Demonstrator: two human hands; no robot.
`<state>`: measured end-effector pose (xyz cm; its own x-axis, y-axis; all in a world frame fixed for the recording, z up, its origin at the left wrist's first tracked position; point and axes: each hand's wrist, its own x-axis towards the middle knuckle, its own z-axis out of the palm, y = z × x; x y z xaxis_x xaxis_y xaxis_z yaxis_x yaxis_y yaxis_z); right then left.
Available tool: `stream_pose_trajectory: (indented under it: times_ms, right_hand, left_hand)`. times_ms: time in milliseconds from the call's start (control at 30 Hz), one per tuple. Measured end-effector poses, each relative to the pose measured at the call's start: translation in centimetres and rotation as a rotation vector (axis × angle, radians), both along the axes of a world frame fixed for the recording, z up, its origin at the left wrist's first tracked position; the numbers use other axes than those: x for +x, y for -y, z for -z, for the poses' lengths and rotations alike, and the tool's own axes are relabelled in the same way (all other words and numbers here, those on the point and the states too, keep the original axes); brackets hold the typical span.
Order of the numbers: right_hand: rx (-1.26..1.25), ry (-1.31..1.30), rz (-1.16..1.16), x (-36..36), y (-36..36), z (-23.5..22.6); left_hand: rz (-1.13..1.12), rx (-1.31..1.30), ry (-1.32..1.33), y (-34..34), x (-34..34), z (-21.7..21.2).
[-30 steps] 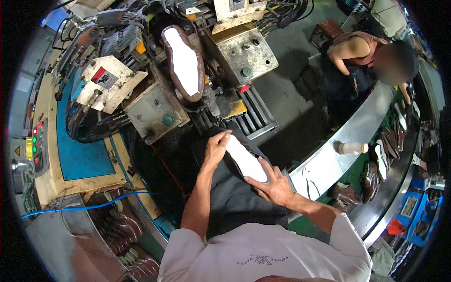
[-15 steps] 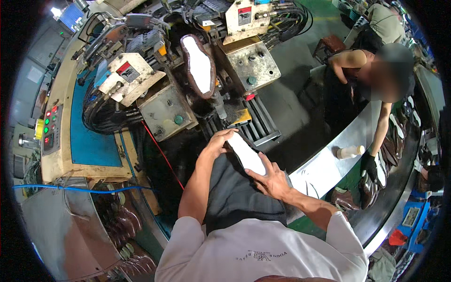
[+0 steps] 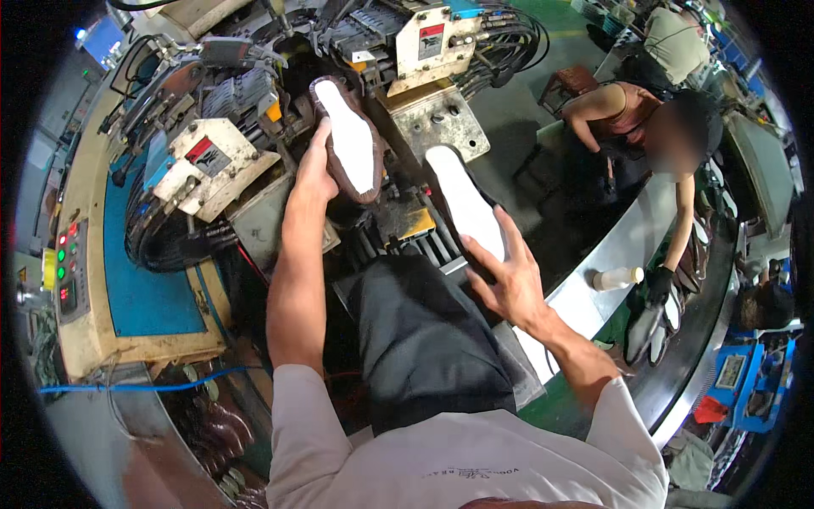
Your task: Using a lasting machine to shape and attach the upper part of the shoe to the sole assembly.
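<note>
My left hand [image 3: 316, 170] is at the side of a brown shoe upper [image 3: 374, 153] with a white bottom, which sits sole up in the machine. Its thumb lies along the shoe's edge; the other fingers are hidden underneath. With my right hand [image 3: 514, 280] I hold a dark shoe [image 3: 462, 191], also white-bottomed and sole up, by its near end. The thumb and fingers grip its two sides. This shoe is tilted, toe away from me, above the right front of the machine.
The shoe machine [image 3: 437, 127] has metal boxes, hoses and clamps on both sides. A lit button panel [image 3: 72, 267] stands at left. To the right, a white bottle [image 3: 617, 278] stands on a metal ledge. A gloved co-worker [image 3: 623, 110] handles shoes there. Brown shoes [image 3: 216, 424] fill a rack lower left.
My left hand has let go of the dark shoe and reached forward to the brown one. My right hand has carried the dark shoe forward and right, off my lap.
</note>
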<state>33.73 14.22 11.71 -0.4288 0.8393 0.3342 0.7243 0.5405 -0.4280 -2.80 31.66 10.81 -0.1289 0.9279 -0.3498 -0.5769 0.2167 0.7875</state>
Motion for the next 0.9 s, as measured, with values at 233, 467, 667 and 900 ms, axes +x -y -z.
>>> stream_pose_trajectory:
  times_ms: [233,467,667,900]
  right_hand:
    - [0.133,0.015,-0.122,-10.3,-11.1,-3.7]
    - [0.219,-0.04,-0.08,-19.0,-16.2,0.7]
    - [0.194,-0.041,-0.062,-20.2,-16.1,1.8]
    - [0.352,-0.111,-0.161,-18.3,-16.3,3.0]
  left_hand:
    - [0.027,0.284,0.074,9.8,-2.4,1.1]
    - [-0.378,-0.043,0.725,30.9,-0.7,7.9]
    - [-0.364,-0.147,0.312,39.6,1.8,12.4]
    - [-0.457,-0.303,0.353,42.3,4.4,12.8]
